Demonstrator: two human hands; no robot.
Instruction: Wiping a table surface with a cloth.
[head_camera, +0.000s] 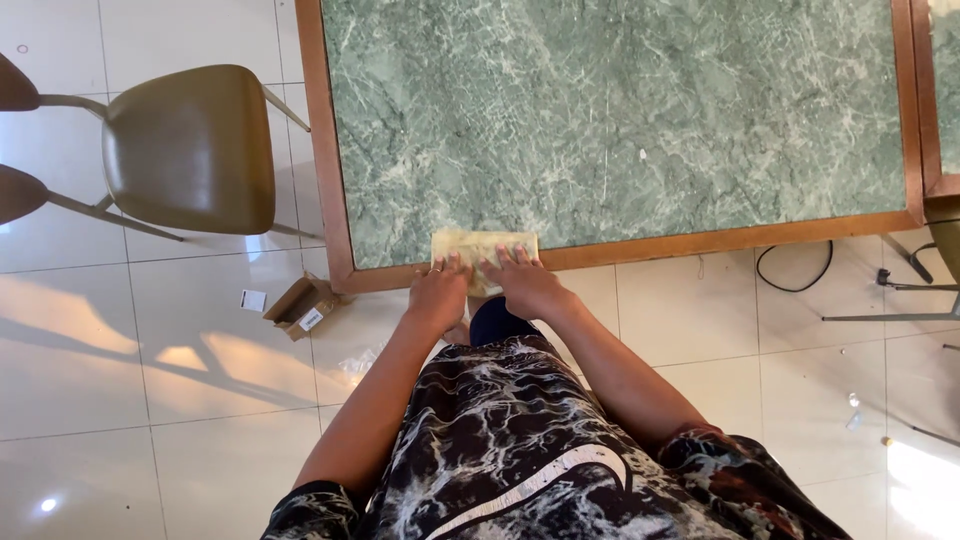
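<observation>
Both of my hands lie flat and open on a yellowish cloth (483, 250), fingers stretched forward, pressing down on it rather than closing around it. My left hand (438, 292) covers the near left part of the cloth, with its fingertips reaching onto the fabric. My right hand (524, 283) sits just beside it on the near right part, fingers spread a little wider. The two hands are close together but I cannot tell whether they touch.

The cloth is folded into a small rectangle and rests at the near edge of the table (620, 120), lying partly on the green marbled top and partly over the wooden frame (700, 243) that borders it. It seems to hang slightly past the edge toward me, though my hands hide that part.

Off to my left, an olive-brown chair (190, 148) stands on the pale tiled floor (150, 340), well apart from the table corner. Nearer the corner, a small brown cardboard box (302, 304) lies on the tiles with a little white card (253, 300) just beside it. On my right a black cable (795, 272) loops on the floor below the table edge. My dark patterned shirt (520, 440) fills the bottom of the view.
</observation>
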